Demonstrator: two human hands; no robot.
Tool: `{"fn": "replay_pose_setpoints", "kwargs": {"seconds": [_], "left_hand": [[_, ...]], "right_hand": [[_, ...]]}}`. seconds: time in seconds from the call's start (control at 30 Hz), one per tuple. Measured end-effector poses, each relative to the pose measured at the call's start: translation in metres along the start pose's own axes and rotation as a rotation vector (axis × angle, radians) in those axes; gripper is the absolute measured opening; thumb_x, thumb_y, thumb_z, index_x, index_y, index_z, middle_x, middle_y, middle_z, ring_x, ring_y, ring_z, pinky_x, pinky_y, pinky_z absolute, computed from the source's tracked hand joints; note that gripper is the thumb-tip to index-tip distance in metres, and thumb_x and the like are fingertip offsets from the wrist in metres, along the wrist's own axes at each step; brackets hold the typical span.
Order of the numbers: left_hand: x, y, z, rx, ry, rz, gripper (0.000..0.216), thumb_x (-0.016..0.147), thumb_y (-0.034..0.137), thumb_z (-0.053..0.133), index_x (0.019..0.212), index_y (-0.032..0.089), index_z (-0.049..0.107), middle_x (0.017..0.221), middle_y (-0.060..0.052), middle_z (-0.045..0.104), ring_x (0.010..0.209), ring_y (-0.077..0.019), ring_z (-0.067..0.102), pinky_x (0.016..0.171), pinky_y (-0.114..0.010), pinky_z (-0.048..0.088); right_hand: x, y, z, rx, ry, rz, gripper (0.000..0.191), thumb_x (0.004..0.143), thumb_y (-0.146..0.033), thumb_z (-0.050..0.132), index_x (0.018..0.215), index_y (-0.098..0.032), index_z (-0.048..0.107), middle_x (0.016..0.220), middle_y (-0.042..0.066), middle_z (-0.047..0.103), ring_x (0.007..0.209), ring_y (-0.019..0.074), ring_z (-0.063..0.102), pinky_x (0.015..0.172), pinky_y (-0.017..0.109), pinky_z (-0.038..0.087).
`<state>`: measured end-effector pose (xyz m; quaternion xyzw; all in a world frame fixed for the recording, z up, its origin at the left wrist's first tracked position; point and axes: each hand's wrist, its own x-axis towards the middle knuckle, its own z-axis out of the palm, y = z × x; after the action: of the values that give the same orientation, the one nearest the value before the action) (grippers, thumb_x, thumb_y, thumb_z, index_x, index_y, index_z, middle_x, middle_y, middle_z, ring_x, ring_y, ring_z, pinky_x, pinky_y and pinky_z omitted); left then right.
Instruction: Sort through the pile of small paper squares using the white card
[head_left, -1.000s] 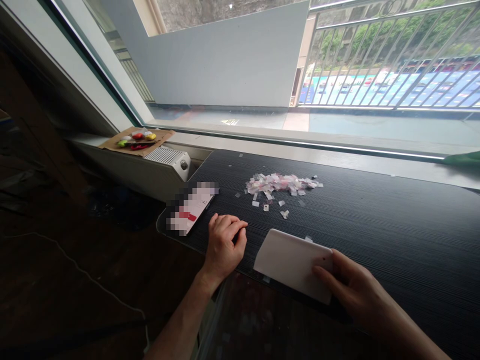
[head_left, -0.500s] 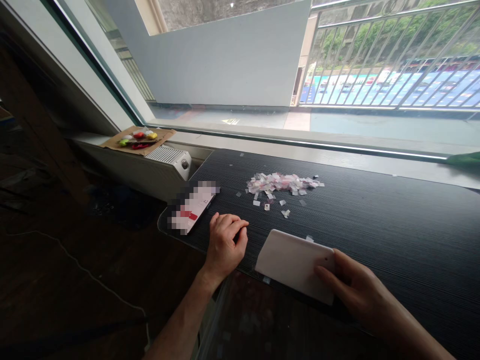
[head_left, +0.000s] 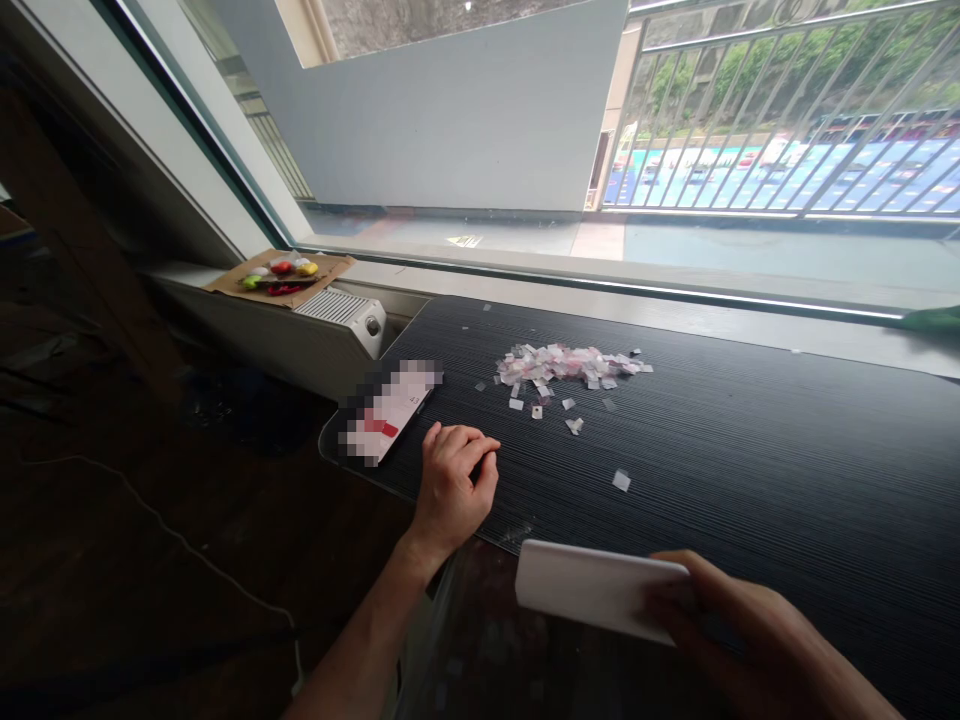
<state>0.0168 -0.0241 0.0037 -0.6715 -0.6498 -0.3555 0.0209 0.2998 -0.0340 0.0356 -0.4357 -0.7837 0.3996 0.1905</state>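
My right hand (head_left: pixel 739 615) grips a flat white scraper (head_left: pixel 592 590) by its right end, thumb on the near face. The scraper is tilted and blurred a little at the table's front edge. On the dark table my left hand (head_left: pixel 457 485) rests near that edge, fingers curled loosely together, with nothing visible in them. Beyond both hands lies a heap of small white and pinkish paper scraps (head_left: pixel 562 365), with several loose ones around it. A single scrap (head_left: pixel 621 481) lies between the heap and the scraper.
A phone (head_left: pixel 401 405), partly pixelated, lies at the left end of the black wood-grain table (head_left: pixel 750 450). Behind it are a white radiator (head_left: pixel 349 318) and cardboard (head_left: pixel 330 268) with colourful small items. A window runs along the back. A pale cable (head_left: pixel 187 545) trails over the dark floor.
My right hand has drawn the scraper toward me to the table's front edge and tipped it steeper. The scrap behind it now shows fully. My left hand has stayed put.
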Motion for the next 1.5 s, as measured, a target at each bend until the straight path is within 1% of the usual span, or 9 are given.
{"fn": "replay_pose_setpoints", "kwargs": {"seconds": [0.1,0.2,0.33,0.5,0.63,0.97,1.13,1.4,1.5], "left_hand": [[0.000,-0.001,0.000,-0.002,0.002,0.003,0.018,0.089,0.013,0.052,0.090,0.022,0.068,0.089,-0.003,0.067,0.092,-0.0202,0.064,0.107,-0.049,0.036],[0.000,-0.002,0.001,-0.005,0.007,0.020,0.018,0.090,0.014,0.052,0.091,0.021,0.068,0.089,-0.003,0.067,0.091,-0.0205,0.064,0.107,-0.050,0.037],[-0.001,-0.004,0.002,-0.006,0.022,0.047,0.018,0.091,0.014,0.051,0.091,0.021,0.069,0.089,-0.003,0.067,0.090,-0.0211,0.065,0.105,-0.051,0.037],[-0.001,-0.006,0.001,0.002,0.018,0.065,0.019,0.092,0.015,0.051,0.092,0.020,0.069,0.089,-0.004,0.067,0.089,-0.0211,0.065,0.103,-0.050,0.038],[-0.001,-0.007,0.002,0.011,0.016,0.070,0.019,0.092,0.015,0.051,0.093,0.020,0.069,0.090,-0.004,0.067,0.089,-0.0207,0.065,0.103,-0.050,0.038],[-0.001,-0.007,0.001,0.015,0.013,0.051,0.020,0.092,0.018,0.051,0.092,0.021,0.070,0.088,-0.003,0.068,0.088,-0.0201,0.065,0.104,-0.050,0.038],[-0.001,-0.007,0.001,0.012,0.002,0.041,0.020,0.092,0.018,0.051,0.092,0.022,0.070,0.089,-0.004,0.069,0.089,-0.0204,0.065,0.105,-0.049,0.038],[-0.001,-0.008,0.001,0.017,0.005,0.065,0.019,0.092,0.018,0.051,0.093,0.021,0.070,0.090,-0.004,0.068,0.090,-0.0207,0.065,0.104,-0.049,0.039],[0.000,-0.009,0.001,0.024,0.017,0.093,0.019,0.093,0.018,0.051,0.092,0.021,0.070,0.088,-0.004,0.068,0.088,-0.0209,0.065,0.101,-0.048,0.040]], "right_hand": [[-0.011,0.007,-0.010,-0.038,0.200,-0.078,0.009,0.089,-0.034,0.060,0.091,-0.034,0.069,0.074,-0.006,0.077,0.058,0.0149,0.071,0.054,0.021,0.051],[-0.019,0.013,-0.026,-0.136,0.455,0.118,0.010,0.084,-0.042,0.063,0.088,-0.036,0.069,0.075,-0.005,0.079,0.061,0.0204,0.074,0.057,0.026,0.055],[-0.023,0.014,-0.041,-0.223,0.614,0.386,0.021,0.079,-0.053,0.061,0.084,-0.034,0.067,0.081,-0.002,0.079,0.076,0.0266,0.076,0.066,0.033,0.056],[-0.021,0.012,-0.044,-0.073,0.496,0.438,0.027,0.078,-0.055,0.058,0.087,-0.032,0.069,0.081,-0.002,0.080,0.082,0.0255,0.076,0.070,0.032,0.055],[-0.019,0.006,-0.044,-0.100,0.574,0.448,0.026,0.076,-0.055,0.059,0.083,-0.032,0.068,0.082,-0.003,0.081,0.081,0.0256,0.075,0.069,0.033,0.054],[-0.016,0.004,-0.040,-0.100,0.596,0.430,0.025,0.078,-0.051,0.059,0.086,-0.030,0.068,0.082,-0.002,0.081,0.076,0.0239,0.075,0.063,0.030,0.053],[-0.015,0.005,-0.037,0.020,0.464,0.340,0.022,0.079,-0.049,0.062,0.081,-0.028,0.069,0.077,-0.001,0.079,0.073,0.0223,0.074,0.064,0.028,0.054],[-0.054,0.025,-0.075,-0.043,0.479,0.440,0.019,0.078,-0.052,0.065,0.078,-0.035,0.073,0.069,0.000,0.078,0.066,0.0239,0.073,0.061,0.029,0.056],[-0.051,0.037,-0.088,-0.045,0.526,0.373,0.030,0.081,-0.058,0.063,0.074,-0.031,0.072,0.070,0.003,0.076,0.064,0.0220,0.072,0.058,0.028,0.056]]}}
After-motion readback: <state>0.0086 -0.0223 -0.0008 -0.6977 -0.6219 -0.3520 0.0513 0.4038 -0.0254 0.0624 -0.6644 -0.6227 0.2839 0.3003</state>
